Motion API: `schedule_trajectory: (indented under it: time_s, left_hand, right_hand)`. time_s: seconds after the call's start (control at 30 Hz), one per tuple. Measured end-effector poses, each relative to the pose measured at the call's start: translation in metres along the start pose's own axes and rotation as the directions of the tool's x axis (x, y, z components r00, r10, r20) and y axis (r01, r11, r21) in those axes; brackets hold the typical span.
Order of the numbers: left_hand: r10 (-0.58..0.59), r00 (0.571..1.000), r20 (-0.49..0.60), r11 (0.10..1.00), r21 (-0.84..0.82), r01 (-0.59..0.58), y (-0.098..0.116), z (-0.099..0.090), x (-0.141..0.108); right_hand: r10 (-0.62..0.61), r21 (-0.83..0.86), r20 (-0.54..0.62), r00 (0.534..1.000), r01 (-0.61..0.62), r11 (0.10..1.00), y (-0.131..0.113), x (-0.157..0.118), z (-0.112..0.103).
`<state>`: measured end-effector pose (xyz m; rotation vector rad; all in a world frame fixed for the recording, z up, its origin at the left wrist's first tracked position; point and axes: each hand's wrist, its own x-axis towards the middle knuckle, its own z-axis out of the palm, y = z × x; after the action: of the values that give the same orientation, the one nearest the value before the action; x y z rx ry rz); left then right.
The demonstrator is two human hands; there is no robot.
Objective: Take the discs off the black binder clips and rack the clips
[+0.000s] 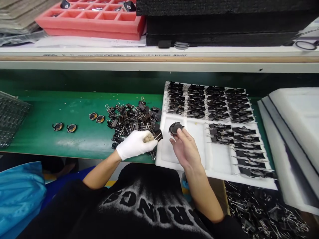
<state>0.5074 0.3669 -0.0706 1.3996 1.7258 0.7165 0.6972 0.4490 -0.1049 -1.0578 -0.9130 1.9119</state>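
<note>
My left hand [136, 144], in a white glove with bare fingertips, pinches a black binder clip [158, 135] by its wire handles. Bare, my right hand [186, 146] grips a round black part [175, 128] between thumb and fingers, above the white foam tray [208, 169]. The clip and the round part are apart. Beside my left hand lies a heap of loose binder clips [132, 118]. Rows of clipped black pieces [216, 103] fill the tray's far compartments and much of its right side. Several small round parts [71, 128] with amber faces lie on the green table at the left.
A shelf edge [159, 64] crosses above the table, bearing a pink foam tray [89, 25] and black foam blocks [219, 30]. White foam trays [296, 132] are stacked at right. A box of binder clips [264, 209] sits below. Blue cloth [22, 199] shows at lower left.
</note>
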Motion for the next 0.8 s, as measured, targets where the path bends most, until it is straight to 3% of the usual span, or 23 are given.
schedule_trajectory:
  time_s: [0.13, 0.33, 0.5, 0.8]
  left_hand:
    - [-0.069, 0.996, 0.049, 0.965, -0.252, 0.079, -0.004, 0.009, -0.001]
    - [-0.073, 0.996, 0.043, 0.920, -0.383, 0.084, -0.004, 0.018, 0.000]
    - [-0.109, 0.991, 0.080, 0.819, -0.558, 0.135, -0.011, 0.029, 0.003]
    - [-0.100, 0.994, 0.036, 0.844, -0.527, 0.104, -0.017, 0.037, -0.002]
  right_hand:
    - [0.073, 0.095, -0.042, 0.996, -0.069, 0.993, 0.009, 0.002, 0.010]
    - [0.082, 0.168, -0.015, 0.997, -0.079, 0.983, 0.021, -0.001, 0.027]
    - [0.057, 0.148, -0.033, 0.998, -0.051, 0.988, 0.028, 0.002, 0.031]
    - [-0.027, 0.092, -0.018, 0.999, 0.029, 0.995, 0.031, -0.007, 0.037]
